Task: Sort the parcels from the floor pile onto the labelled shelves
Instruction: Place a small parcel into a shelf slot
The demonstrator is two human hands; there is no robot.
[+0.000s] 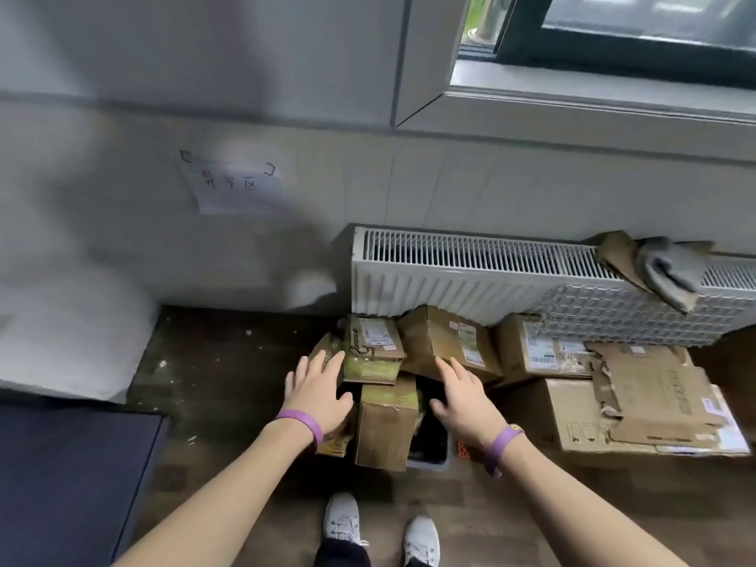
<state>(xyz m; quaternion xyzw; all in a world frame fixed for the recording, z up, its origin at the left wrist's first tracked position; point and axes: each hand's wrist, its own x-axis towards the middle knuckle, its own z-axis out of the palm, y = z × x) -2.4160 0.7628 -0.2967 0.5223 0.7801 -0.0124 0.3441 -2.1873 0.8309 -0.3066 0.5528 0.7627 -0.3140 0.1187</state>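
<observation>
**Now two open hands reach for the box pile**

Both hands are out over the parcels on the floor. The left hand [317, 388] has its fingers straight and spread. The tips seem to rest on a small brown box [327, 350] at the pile's 9 o'clock edge. The right hand [462, 399] is spread wide too and holds nothing. It hovers by the low edge of the tilted box [446, 341] at the pile's 1 o'clock.

I think the hands sit one on each side so they can close in and lift one parcel. It may be the flat parcel [374, 347] with the white label, between them at 12 o'clock. Nothing is gripped yet.

The pile leans on the radiator [470, 276]. A tall box [386, 419] stands on end at 6 o'clock, right under the hands, and seems to stick up out of a grey bin [429, 462]. The boxes lean on each other, so pulling one out could make the rest slide.

At 3 o'clock sit a labelled box [540, 349] and a big box [585, 423] with torn cardboard [658, 390] on top. A grey cloth [667, 268] lies over the radiator at 2 o'clock. A paper sign [237, 186] sticks to the wall at 10 o'clock, too blurry to read. White shoes [343, 521] stand at 6 o'clock.

No shelves are in sight, so I think the person must turn away to find one.
</observation>
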